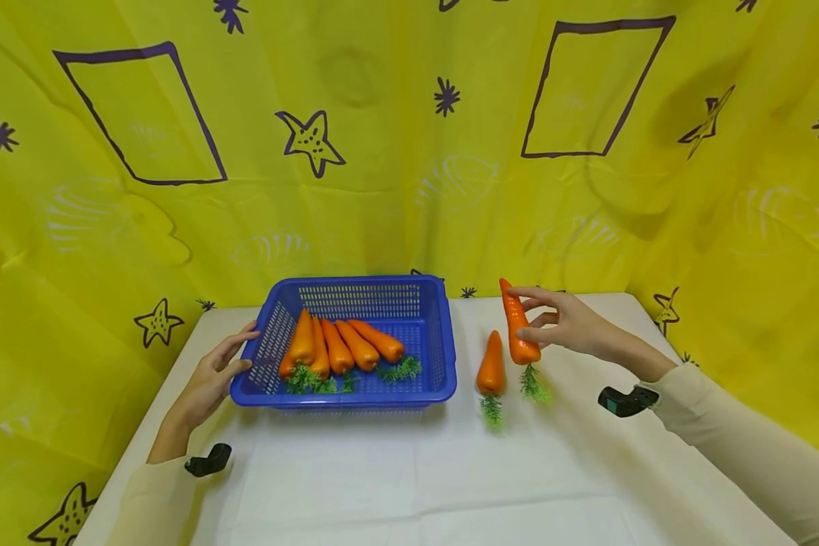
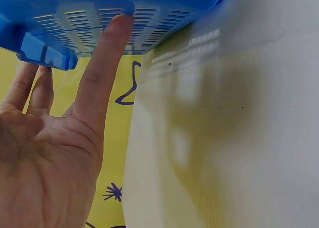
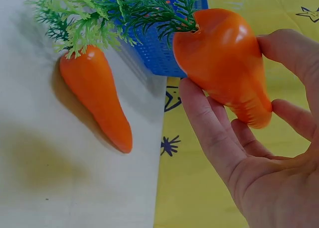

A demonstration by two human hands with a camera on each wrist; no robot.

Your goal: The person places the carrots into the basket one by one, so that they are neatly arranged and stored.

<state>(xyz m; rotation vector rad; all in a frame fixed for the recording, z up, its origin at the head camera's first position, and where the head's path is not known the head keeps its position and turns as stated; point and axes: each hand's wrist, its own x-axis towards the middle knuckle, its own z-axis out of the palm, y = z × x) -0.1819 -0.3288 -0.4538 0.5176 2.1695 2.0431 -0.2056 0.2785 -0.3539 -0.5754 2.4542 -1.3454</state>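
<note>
My right hand holds an orange carrot with green leaves above the table, its narrow tip pointing away. In the right wrist view, thumb and fingers grip the carrot from both sides. A second carrot lies on the table just left of it. My left hand touches the left side of a blue plastic basket. Its thumb rests straight against the slotted wall in the left wrist view, and other fingertips reach the rim farther along. Several carrots lie side by side inside the basket, leaves toward me.
A white cloth covers the table under the basket. Behind and at both sides hangs a yellow curtain with dark star and frame drawings. Each wrist wears a small black device.
</note>
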